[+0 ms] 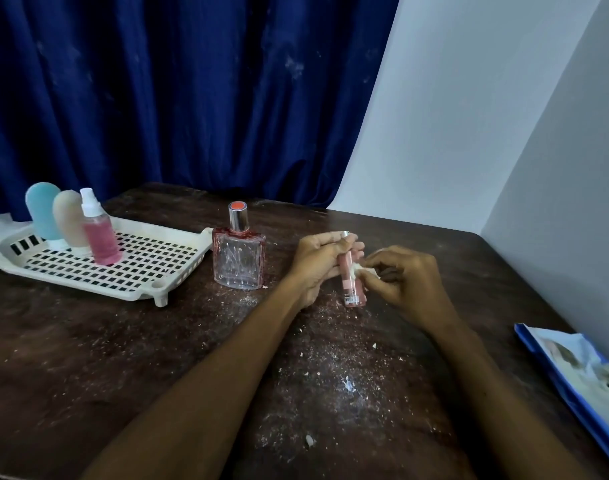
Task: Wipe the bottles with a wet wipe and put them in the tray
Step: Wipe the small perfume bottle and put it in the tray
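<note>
My left hand (316,263) grips a slim pink bottle (352,289) by its upper part, holding it upright just above the table. My right hand (405,282) pinches a small white wet wipe (363,270) against the bottle's side. A clear square perfume bottle (239,259) with a silver cap and red top stands on the table to the left of my hands. The white perforated tray (150,271) at the left holds a blue bottle (44,211), a beige bottle (69,220) and a pink spray bottle (100,233), all upright.
The dark wooden table (123,358) is strewn with white crumbs and specks. A blue-edged wipe packet (580,372) lies at the right edge. A blue curtain hangs behind the table; a white wall stands at the right. White tissue lies behind the tray at far left.
</note>
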Tool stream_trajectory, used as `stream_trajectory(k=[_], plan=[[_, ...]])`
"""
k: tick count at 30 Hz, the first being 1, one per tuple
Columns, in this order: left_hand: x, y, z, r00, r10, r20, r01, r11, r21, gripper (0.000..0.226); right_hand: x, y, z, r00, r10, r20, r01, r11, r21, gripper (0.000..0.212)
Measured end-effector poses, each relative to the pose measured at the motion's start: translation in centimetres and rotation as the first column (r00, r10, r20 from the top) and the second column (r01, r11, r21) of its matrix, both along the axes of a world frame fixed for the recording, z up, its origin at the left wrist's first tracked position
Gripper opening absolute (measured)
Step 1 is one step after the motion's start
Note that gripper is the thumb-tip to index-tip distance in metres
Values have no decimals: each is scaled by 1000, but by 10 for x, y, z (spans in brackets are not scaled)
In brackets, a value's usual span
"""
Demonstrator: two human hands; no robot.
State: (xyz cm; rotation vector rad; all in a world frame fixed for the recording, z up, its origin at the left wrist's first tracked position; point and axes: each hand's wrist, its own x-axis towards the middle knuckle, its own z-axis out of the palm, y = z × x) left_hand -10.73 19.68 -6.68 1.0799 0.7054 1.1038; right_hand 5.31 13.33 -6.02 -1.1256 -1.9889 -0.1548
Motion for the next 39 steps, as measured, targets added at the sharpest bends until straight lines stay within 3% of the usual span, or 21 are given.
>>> stream_trajectory(k=[5,13,18,24,32,39], plan=[[1,-4,1,999,-44,21,44,999,8,28,-4,1,-1,999,-51,-19,52,996,74,19],[2,2,-6,998,56,14,-55,998,-28,27,6,-4,4,997,73,22,-66,971,-231,15],[3,4,-8,999,52,8,-52,998,-34,18,10,-6,4,995,96,-10,-94,941,-326,11],[3,2,-4,1000,-22,12,23,1000,-12,23,3,-3,2,998,45,41,-41,993,-111,13],[6,-2,-3,998,-60,0,60,998,28,28,-5,-2,3,998,-60,8,59,994,92,18],[5,-2,-4,1000,-5,7,5,1000,3,30,3,-4,6,997,32,67,-27,996,-86,25]])
